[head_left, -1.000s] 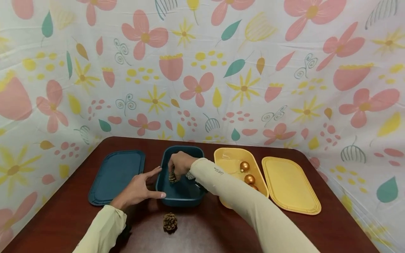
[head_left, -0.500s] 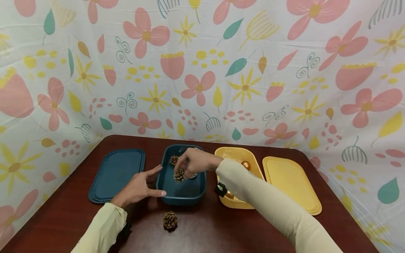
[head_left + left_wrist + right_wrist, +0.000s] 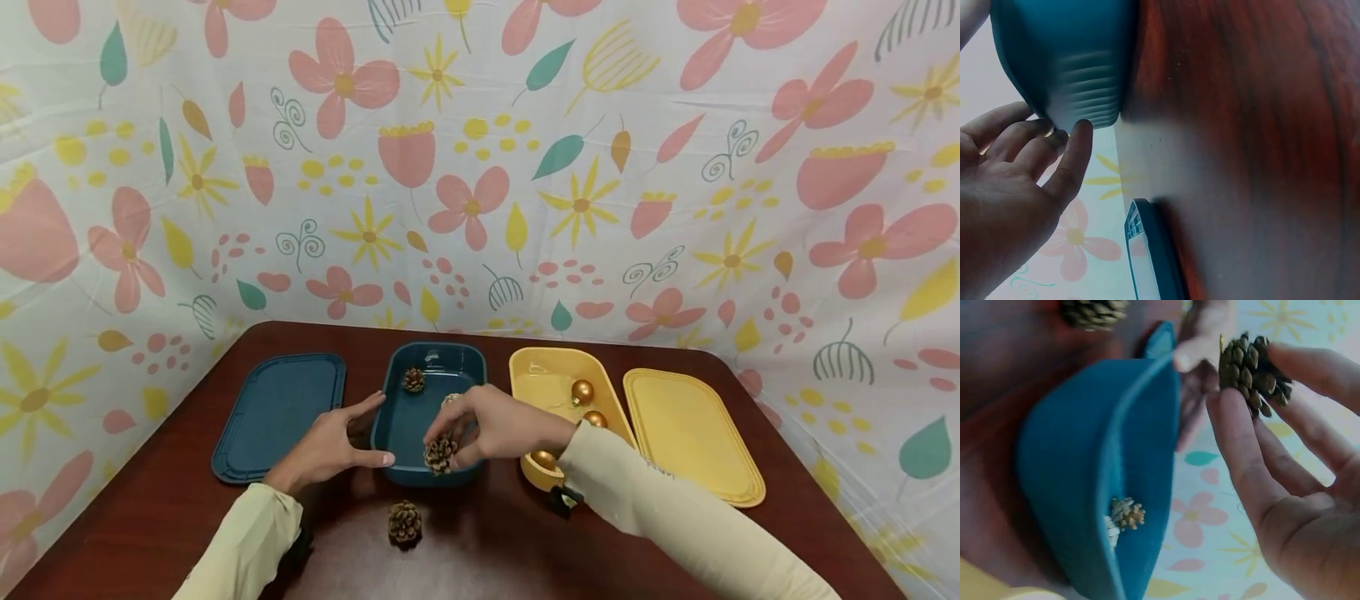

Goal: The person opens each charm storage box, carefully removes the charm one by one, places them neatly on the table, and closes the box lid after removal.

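Note:
In the head view my right hand (image 3: 498,423) pinches a pine cone (image 3: 439,455) over the front part of a blue container (image 3: 405,433). The right wrist view has this pine cone (image 3: 1252,374) between thumb and fingertips, above the container's rim. My left hand (image 3: 326,446) rests at the container's left side, fingers spread, thumb near the front left corner; the left wrist view shows its fingers (image 3: 1072,159) at the ribbed container wall (image 3: 1088,78). Inside the container lie a brown pine cone (image 3: 413,380) and a pale-tipped item (image 3: 450,399), partly hidden by my right hand.
Another pine cone (image 3: 405,523) lies on the table in front of the container. A blue lid (image 3: 273,421) is on the left. To the right stand a yellow container (image 3: 536,367) with several gold baubles (image 3: 582,392) and a yellow lid (image 3: 690,437).
My right hand has come up from inside the blue container toward its front right with the pine cone. My left hand has stayed in place.

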Motion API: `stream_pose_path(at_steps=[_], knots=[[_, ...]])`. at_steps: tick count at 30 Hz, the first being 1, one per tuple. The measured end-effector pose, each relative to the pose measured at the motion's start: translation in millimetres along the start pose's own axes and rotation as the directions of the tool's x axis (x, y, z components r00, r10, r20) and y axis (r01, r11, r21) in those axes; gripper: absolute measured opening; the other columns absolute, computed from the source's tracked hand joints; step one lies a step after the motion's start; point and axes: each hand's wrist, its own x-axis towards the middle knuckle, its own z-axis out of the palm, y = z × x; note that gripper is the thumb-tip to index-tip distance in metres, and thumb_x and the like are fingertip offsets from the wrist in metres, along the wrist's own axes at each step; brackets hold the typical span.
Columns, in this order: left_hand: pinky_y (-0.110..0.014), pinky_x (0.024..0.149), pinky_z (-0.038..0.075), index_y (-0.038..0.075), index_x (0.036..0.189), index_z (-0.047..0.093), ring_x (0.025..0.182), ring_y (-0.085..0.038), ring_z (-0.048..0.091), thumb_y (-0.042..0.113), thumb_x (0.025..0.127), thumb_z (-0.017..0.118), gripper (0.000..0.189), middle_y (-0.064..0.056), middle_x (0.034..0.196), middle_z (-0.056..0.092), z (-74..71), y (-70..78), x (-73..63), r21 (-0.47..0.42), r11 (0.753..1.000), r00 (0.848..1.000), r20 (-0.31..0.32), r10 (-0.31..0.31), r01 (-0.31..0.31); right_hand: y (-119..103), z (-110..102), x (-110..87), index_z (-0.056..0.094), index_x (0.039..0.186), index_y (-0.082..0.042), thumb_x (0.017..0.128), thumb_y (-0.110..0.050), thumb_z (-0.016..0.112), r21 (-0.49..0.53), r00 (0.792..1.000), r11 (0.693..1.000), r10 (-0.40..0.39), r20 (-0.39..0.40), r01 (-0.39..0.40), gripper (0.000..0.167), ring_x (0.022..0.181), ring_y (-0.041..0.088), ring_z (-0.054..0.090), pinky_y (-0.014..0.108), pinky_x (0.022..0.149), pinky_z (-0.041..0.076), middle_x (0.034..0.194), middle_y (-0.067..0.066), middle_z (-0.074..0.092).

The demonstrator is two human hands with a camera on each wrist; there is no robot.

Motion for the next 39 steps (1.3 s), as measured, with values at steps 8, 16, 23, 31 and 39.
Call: stream_pose_path(at_steps=[8,16,23,31,39], knots=[[-0.061,0.104,0.047,0.012,0.158,0.035,0.142,-0.045,0.043,0.046,0.080,0.083,0.097,-0.011,0.166,0.028,-1.3,0.5,-0.6,-0.004,1.000,1.000,0.007,0.012,-0.012,9.2,30.9,-19.4,0.072,0.123,-0.013,0.088,-0.003,0.075,-0.175,0.991,0.976,-0.131,0.022,0.133,0.037,0.103,0.000,0.066,0.013,0.081,0.056,0.120,0.001,0.071],[-0.063,0.107,0.044,0.015,0.158,0.036,0.145,-0.043,0.040,0.046,0.080,0.084,0.097,-0.009,0.167,0.028,-2.6,1.3,0.0,-0.015,1.000,1.000,-0.003,-0.005,0.005,18.0,58.1,-23.5,0.073,0.120,-0.017,0.090,-0.010,0.074,-0.500,0.964,0.826,-0.249,0.088,0.259,0.031,0.104,-0.002,0.064,0.005,0.083,0.050,0.115,-0.004,0.069],[-0.063,0.107,0.044,0.015,0.158,0.035,0.145,-0.043,0.040,0.046,0.080,0.083,0.097,-0.009,0.167,0.028,-0.8,-0.4,0.2,-0.010,1.000,1.000,0.006,0.003,-0.003,30.4,79.6,-23.0,0.071,0.122,-0.020,0.091,-0.017,0.075,-0.623,0.968,0.744,-0.232,0.098,0.241,0.031,0.101,-0.003,0.065,0.006,0.084,0.050,0.113,-0.006,0.069],[-0.062,0.107,0.044,0.015,0.158,0.035,0.146,-0.043,0.039,0.046,0.080,0.083,0.097,-0.009,0.167,0.028,-0.2,-0.2,1.4,-0.007,1.000,1.000,0.006,0.001,-0.001,38.6,89.4,-21.5,0.069,0.123,-0.019,0.090,-0.021,0.077,-0.667,0.966,0.708,-0.246,0.079,0.234,0.035,0.102,-0.003,0.064,0.006,0.084,0.050,0.114,-0.006,0.068],[-0.063,0.108,0.043,0.014,0.157,0.036,0.145,-0.042,0.041,0.044,0.080,0.084,0.096,-0.010,0.166,0.029,-1.3,1.5,1.1,-0.012,1.000,1.000,0.006,0.001,-0.001,42.3,93.7,-21.6,0.065,0.129,-0.021,0.090,-0.022,0.077,-0.663,0.973,0.722,-0.226,0.044,0.198,0.041,0.102,-0.003,0.064,0.008,0.083,0.051,0.116,-0.007,0.068]])
